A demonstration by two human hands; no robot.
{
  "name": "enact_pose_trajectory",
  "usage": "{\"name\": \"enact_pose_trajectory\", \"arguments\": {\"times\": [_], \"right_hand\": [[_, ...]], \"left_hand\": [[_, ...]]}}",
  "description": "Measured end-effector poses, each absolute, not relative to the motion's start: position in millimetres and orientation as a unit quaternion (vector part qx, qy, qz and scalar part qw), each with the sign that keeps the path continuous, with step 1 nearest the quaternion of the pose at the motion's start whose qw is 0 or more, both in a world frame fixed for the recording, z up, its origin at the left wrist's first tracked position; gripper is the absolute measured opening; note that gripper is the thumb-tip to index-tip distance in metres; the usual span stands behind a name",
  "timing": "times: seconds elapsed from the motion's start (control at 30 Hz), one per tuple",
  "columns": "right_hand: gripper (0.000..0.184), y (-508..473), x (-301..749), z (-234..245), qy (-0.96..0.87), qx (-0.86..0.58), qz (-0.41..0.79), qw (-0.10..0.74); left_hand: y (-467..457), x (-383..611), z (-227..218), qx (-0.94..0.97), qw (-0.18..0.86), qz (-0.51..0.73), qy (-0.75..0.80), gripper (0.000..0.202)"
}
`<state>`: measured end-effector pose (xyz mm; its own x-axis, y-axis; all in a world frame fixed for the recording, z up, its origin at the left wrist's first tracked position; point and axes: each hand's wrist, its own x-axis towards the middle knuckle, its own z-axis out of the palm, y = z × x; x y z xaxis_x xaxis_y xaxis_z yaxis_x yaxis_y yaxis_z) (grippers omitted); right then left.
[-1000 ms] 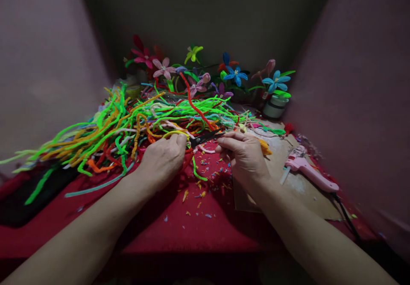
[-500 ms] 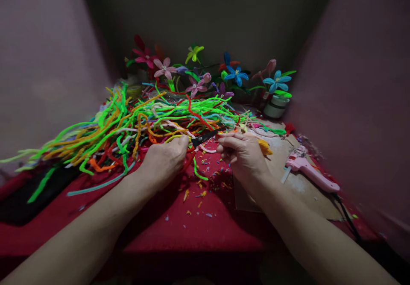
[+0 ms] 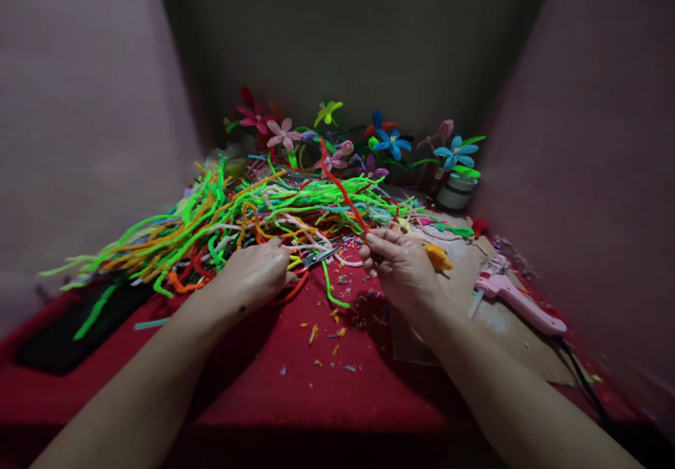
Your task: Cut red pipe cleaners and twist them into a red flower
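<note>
- Black flat object (image 3: 58, 346), one; at the left end of the red-covered table (image 3: 295, 392).
- Fuzzy stems (image 3: 174, 233), large heap; green, orange, white, red and yellow, running from the table's left edge along its back half to past the middle.
- Left hand (image 3: 258, 268); over the near side of the heap, fingers curled narrow around the scissors, the grip partly hidden.
- Scissors (image 3: 315, 259), one pair; red handles at the left hand, grey blades pointing right, toward the right hand and apart from it.
- Green stem (image 3: 330, 287), loose and bent; below the blades, near the table's middle.
- Scraps (image 3: 313, 334), orange and bluish; scattered between the hands and toward the table's front edge.
- Red stem (image 3: 342, 186), one; lower end in the right hand, length rising up and left across the heap before the flowers.
- Fuzzy flowers (image 3: 393, 145), a row; pink, yellow, purple and blue, toward the table's back edge.
- Right hand (image 3: 403, 265); thumb and fingertips pinched together on the red stem.
- Orange fuzzy piece (image 3: 437, 257); just beyond the right hand.
- White jar (image 3: 456, 191), dark band; table's back right corner.
- Cardboard (image 3: 506, 330); along the table's right side, partly under the right forearm.
- Pink glue gun (image 3: 519, 300); lying on the cardboard, black cord (image 3: 580, 376) trailing toward the front right corner.
</note>
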<state>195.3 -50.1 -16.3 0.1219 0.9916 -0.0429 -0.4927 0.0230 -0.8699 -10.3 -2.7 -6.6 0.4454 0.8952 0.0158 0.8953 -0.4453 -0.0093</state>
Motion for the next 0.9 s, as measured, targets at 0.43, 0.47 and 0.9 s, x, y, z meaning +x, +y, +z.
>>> {"name": "enact_pose_trajectory", "arguments": {"times": [0.43,0.47,0.9], "right_hand": [[0.018,-49,194,-27,-0.331,-0.406,0.603,0.601],[0.02,-48,193,-28,-0.297,-0.386,0.629,0.605],[0.025,-51,175,-38,-0.325,-0.342,0.609,0.637]], "left_hand": [[-4,10,9,-0.394,-0.64,-0.586,-0.304,0.013],[-4,11,7,-0.38,-0.646,-0.593,-0.293,0.012],[-30,53,-21,-0.419,-0.7,-0.488,-0.311,0.021]]}}
